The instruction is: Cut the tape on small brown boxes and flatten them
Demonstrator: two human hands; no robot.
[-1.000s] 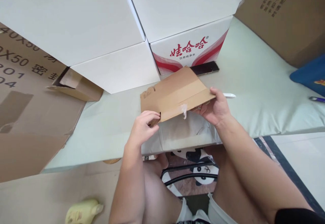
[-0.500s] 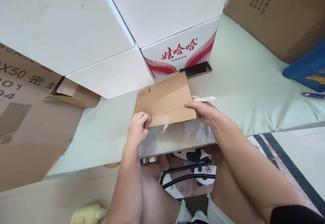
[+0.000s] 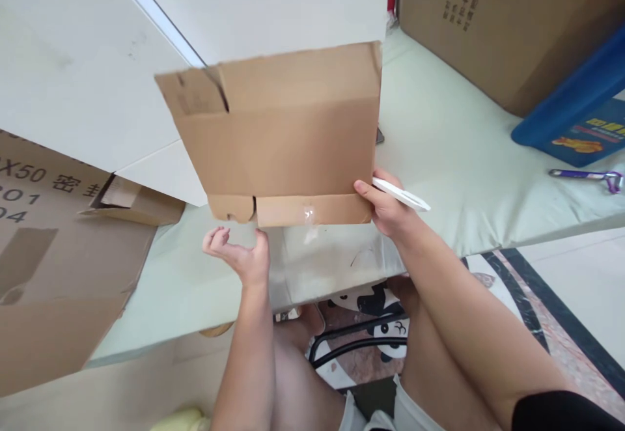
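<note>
A flattened brown cardboard box [image 3: 297, 138] is tilted up above the table, its folds and a strip of clear tape on the lower flap showing. My right hand [image 3: 388, 206] grips its lower right edge, thumb on the front. Between the fingers of that same hand is a slim white pen-shaped tool [image 3: 401, 194], pointing out to the right; its exact kind is unclear. Below the box's lower left corner, my left hand [image 3: 241, 255] is open, palm up with fingers apart and slightly curled, seemingly just clear of the cardboard.
White cartons [image 3: 293, 8] stand behind the cardboard. A large brown carton [image 3: 49, 268] is at left, another [image 3: 488, 34] at back right. A blue container [image 3: 576, 118] and a purple-handled tool [image 3: 581, 174] lie right on the pale green tablecloth [image 3: 454, 157]. A phone [image 3: 379, 136] is mostly hidden.
The cardboard has been lifted and unfolded into a wider sheet, hiding the red-lettered carton. My left hand has let go of its lower left corner and opened. My right hand still holds on.
</note>
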